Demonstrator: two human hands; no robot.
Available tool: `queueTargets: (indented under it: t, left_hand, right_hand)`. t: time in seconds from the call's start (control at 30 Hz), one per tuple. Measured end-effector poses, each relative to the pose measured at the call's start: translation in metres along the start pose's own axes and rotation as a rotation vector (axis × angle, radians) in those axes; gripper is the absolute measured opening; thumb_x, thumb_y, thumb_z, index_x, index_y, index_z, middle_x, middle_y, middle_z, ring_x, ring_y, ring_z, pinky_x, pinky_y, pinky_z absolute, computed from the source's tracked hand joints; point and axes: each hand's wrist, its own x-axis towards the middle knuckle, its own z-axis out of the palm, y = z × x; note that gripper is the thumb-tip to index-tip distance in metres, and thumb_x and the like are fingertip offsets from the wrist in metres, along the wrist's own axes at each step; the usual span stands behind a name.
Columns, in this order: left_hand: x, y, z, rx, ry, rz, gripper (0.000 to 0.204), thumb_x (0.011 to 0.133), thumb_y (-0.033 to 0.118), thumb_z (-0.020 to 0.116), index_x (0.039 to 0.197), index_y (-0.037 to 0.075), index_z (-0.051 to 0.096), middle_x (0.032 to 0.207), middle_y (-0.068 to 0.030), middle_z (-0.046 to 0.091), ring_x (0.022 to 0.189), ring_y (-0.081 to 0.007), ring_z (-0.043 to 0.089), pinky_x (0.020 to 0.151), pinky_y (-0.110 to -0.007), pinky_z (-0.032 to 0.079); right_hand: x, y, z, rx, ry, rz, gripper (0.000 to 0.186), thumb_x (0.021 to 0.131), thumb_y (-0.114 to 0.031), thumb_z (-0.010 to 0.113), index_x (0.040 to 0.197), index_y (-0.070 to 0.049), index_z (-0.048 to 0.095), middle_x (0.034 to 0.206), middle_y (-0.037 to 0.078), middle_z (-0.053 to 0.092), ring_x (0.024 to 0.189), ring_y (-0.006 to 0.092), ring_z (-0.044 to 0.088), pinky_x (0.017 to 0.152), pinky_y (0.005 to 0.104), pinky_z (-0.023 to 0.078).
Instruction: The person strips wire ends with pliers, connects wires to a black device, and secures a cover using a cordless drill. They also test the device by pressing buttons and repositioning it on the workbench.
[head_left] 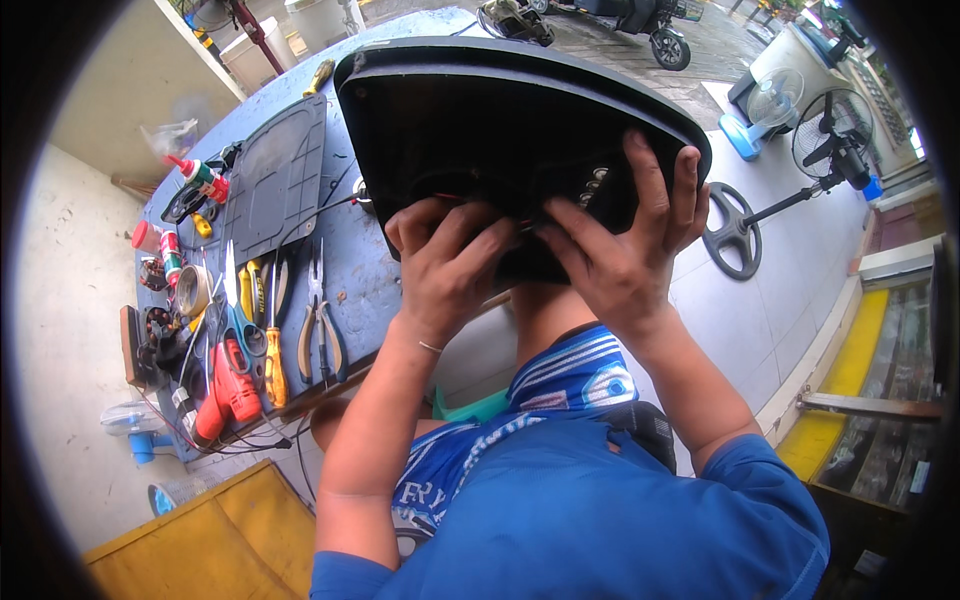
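Observation:
A large black plastic housing (480,130) with a rounded rim is tilted up in front of me, its dark hollow side facing me. My left hand (448,258) reaches into its lower part with the fingers curled. Beside it, my right hand (622,235) has thumb and index finger pressed together inside the housing, while the other fingers stretch up along its right side. A bit of red, perhaps a wire, shows near the fingertips. What the fingers grip is hidden in shadow and blurred. Several small light round spots lie in a row inside, near the right hand.
On the blue table (355,262) at left lie a grey plastic panel (280,170), long-nose pliers (320,315), blue-handled scissors (243,325), a yellow screwdriver (274,355), a tape roll (192,291) and a red gun-shaped tool (228,392). A black stand fan (830,150) lies tilted at right.

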Motion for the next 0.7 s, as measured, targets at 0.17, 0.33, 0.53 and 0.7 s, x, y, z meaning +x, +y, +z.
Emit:
queueTargets:
  t: [0.17, 0.33, 0.53, 0.7]
  left_hand:
    - [0.004, -0.001, 0.004, 0.059, 0.037, 0.050, 0.030, 0.079, 0.013, 0.084, 0.104, 0.028, 0.079, 0.106, 0.0045, 0.072, 0.107, -0.0240, 0.058, 0.092, -0.039, 0.036]
    - [0.011, -0.004, 0.008, 0.083, 0.065, 0.066, 0.034, 0.078, 0.017, 0.081, 0.108, 0.032, 0.078, 0.104, 0.0080, 0.068, 0.107, -0.0225, 0.056, 0.093, -0.038, 0.035]
    - [0.007, 0.002, 0.012, 0.126, 0.025, -0.049, 0.026, 0.080, 0.012, 0.087, 0.103, 0.021, 0.081, 0.101, 0.0019, 0.070, 0.106, -0.0256, 0.059, 0.093, -0.039, 0.038]
    - [0.001, 0.015, 0.003, 0.050, 0.098, -0.095, 0.032, 0.079, 0.011, 0.089, 0.109, 0.017, 0.082, 0.119, -0.0062, 0.066, 0.108, -0.0280, 0.059, 0.095, -0.038, 0.043]
  right_hand:
    - [-0.001, 0.001, 0.000, 0.030, 0.018, -0.022, 0.014, 0.080, -0.037, 0.091, 0.093, -0.035, 0.085, 0.171, 0.020, 0.036, 0.162, 0.0453, 0.014, 0.129, 0.0550, 0.009]
    - [-0.001, 0.000, -0.001, 0.006, -0.004, -0.013, 0.014, 0.077, -0.038, 0.091, 0.090, -0.035, 0.085, 0.170, 0.022, 0.037, 0.159, 0.0445, 0.021, 0.126, 0.0555, 0.012]
    - [0.000, 0.001, -0.003, -0.011, -0.019, 0.042, 0.018, 0.069, -0.033, 0.094, 0.084, -0.031, 0.085, 0.163, 0.017, 0.044, 0.150, 0.0416, 0.032, 0.120, 0.0519, 0.021]
    - [0.008, -0.004, -0.002, 0.012, 0.034, 0.132, 0.020, 0.065, -0.022, 0.096, 0.081, -0.024, 0.084, 0.156, 0.012, 0.051, 0.145, 0.0384, 0.038, 0.118, 0.0481, 0.024]
